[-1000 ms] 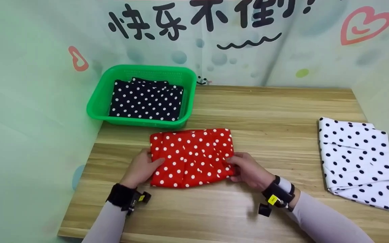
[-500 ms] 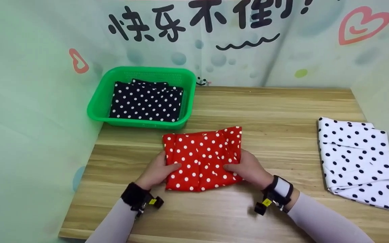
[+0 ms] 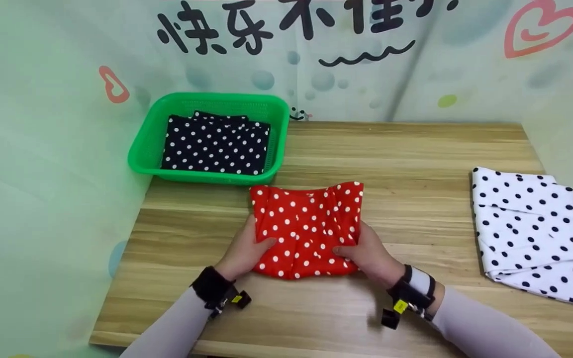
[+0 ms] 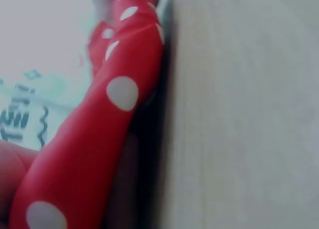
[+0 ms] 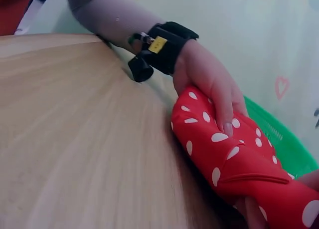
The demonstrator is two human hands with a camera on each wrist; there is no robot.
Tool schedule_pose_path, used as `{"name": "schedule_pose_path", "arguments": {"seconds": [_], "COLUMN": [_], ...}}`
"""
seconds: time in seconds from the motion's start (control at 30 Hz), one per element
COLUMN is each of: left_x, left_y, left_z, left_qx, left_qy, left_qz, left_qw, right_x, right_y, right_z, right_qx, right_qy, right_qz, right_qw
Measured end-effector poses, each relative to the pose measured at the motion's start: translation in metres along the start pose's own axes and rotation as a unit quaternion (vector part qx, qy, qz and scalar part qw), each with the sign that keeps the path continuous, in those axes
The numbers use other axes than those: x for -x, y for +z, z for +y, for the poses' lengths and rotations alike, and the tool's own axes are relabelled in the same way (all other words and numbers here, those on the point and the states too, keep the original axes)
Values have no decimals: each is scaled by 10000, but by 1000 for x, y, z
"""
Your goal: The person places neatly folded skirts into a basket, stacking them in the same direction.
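A folded red cloth with white dots [image 3: 306,223] is held between both hands at the table's middle, its far corners flaring up. My left hand [image 3: 246,248] grips its left side, thumb on top and the other fingers hidden beneath. On the right side my right hand [image 3: 373,251] does the same, its thumb lying across the dotted face. The right wrist view shows the red cloth [image 5: 229,154] bulging in thick folds close over the table, with the left hand [image 5: 209,79] on its far end. In the left wrist view, the red cloth's near edge [image 4: 94,134] runs just above the wood.
A green basket [image 3: 137,154] stands at the back left, holding folded black cloth with white dots [image 3: 217,144]. Folded white cloth with black dots [image 3: 530,233] lies at the right of the wooden table [image 3: 416,159]. Printed fabric walls [image 3: 366,89] rise behind and at both sides.
The red cloth has shifted to the right and its sides have drawn closer together. My left hand has moved right with it, and both hands now grip further in over the cloth.
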State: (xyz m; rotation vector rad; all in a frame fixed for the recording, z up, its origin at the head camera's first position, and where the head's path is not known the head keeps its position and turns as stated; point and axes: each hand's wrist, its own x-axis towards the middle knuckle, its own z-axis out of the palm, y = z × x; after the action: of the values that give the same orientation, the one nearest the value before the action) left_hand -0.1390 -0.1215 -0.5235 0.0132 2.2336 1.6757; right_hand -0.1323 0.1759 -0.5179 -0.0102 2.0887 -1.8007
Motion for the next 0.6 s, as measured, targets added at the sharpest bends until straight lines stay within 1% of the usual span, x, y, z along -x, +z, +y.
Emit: {"name": "schedule_pose_path", "arguments": {"seconds": [0.07, 0.13, 0.2, 0.27, 0.33, 0.4, 0.47, 0.5, 0.6], "left_x": [5, 9, 10, 8, -1, -13, -28, -36, -57], "left_y": [1, 0, -5, -14, -29, -49, -73, -87, -128], "left_z": [7, 16, 26, 39, 54, 71, 85, 91, 100], "left_qx": [-73, -49, 41, 107, 55, -192, -566, -763, -1291], "left_qy": [143, 281, 449, 601, 655, 718, 814, 821, 907], "left_qz": [-202, -375, -435, -348, -224, -57, 108, 189, 552], "left_qw": [9997, 9989, 9980, 9975, 9976, 9972, 9950, 9935, 9859], "right_x": [13, 26, 34, 34, 23, 3, -21, -33, -66], "right_y": [-1, -2, -3, -3, -2, 2, 9, 15, 35], "right_z": [-5, -12, -23, -34, -46, -58, -72, -80, -107], "right_qx": [297, 471, 503, 517, 561, 519, 390, 244, 9], "right_qy": [-249, -355, -466, -628, -925, -1231, -1466, -1538, -1712], "right_qz": [44, 105, 167, 242, 344, 427, 473, 438, 548], "right_qw": [9992, 9982, 9975, 9964, 9935, 9901, 9873, 9868, 9837]}}
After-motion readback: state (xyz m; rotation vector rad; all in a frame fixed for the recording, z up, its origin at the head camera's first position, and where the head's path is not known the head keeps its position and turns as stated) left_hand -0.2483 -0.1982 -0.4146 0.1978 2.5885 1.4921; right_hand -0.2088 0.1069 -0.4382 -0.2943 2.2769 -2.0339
